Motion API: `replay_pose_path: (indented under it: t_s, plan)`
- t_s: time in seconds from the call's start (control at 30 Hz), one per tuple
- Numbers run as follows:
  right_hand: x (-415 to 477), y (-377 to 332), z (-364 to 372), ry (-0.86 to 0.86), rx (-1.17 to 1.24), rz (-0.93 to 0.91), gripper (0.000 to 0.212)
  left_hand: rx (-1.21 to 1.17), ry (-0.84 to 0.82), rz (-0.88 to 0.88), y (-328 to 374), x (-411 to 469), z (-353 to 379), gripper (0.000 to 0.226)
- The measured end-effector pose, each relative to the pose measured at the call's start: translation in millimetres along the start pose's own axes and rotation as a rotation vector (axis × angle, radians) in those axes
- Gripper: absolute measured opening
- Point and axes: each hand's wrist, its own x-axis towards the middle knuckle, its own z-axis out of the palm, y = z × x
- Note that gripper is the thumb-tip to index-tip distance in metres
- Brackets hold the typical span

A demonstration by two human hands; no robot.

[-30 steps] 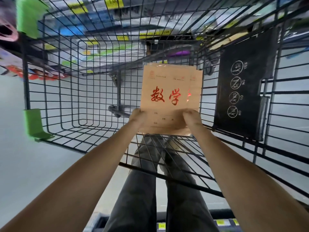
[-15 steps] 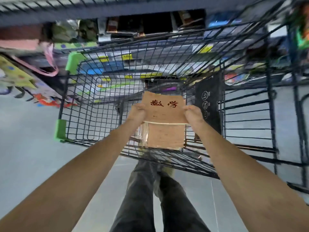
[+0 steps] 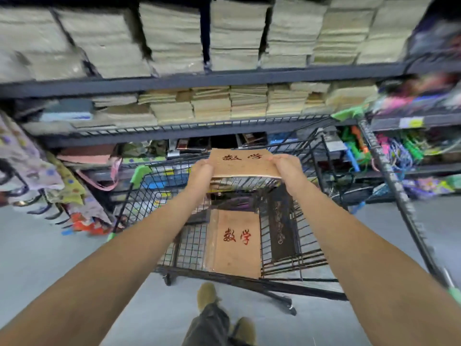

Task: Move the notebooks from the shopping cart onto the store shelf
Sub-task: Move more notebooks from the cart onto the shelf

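A stack of tan notebooks is held level above the shopping cart, over its far end and clear of the wire rim, with its near edge showing a pale band of pages. The left hand grips the stack's left edge and the right hand grips its right edge, fingers of both curled over the top cover. A second pile of the same notebooks lies flat on the cart floor directly below, just beside a black placard that leans against the cart's right wall. Green plastic bumpers cap the cart's corners. Beyond the cart's far rim stands the store shelf, two dark boards packed with shelved notebook stacks. On the lower board the stacks at the left end sit lower, leaving more open space under the board above, while the middle and right reach nearly to it. Patterned fabric goods hang at the left and bright cords and toys crowd the right. Grey floor lies open on both sides of the cart. Both covers bear the red characters 数学. The placard's pale marks are too blurred to read, as is a yellow tag on the right shelf edge.
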Motion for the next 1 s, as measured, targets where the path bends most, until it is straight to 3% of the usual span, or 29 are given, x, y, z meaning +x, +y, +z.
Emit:
replay_pose_path:
  t_s: [0.23,0.47,0.53,0.6,0.77,1.0]
  plan:
    - [-45,-107,-25,-0.008,0.146,-0.130,0.026,-0.128,-0.041,0.233,92,-53,-21,0.018]
    - [-99,-186,-48,-0.030,0.253,-0.348,0.007,-0.187,-0.047,0.436,164,-102,-37,0.024]
    - [-105,-200,-50,-0.037,0.272,-0.373,0.019,-0.194,-0.051,0.471,176,-107,-39,0.028]
    - [-112,-215,-53,-0.036,0.277,-0.416,0.019,-0.211,-0.034,0.507,192,-117,-41,0.023]
    - [-140,-264,-69,0.041,0.311,-0.634,0.010,-0.231,0.011,0.719,242,-152,-48,0.014]
    - [-171,-315,-74,0.163,0.334,-0.980,0.021,-0.275,0.110,0.950,307,-184,-59,0.019]
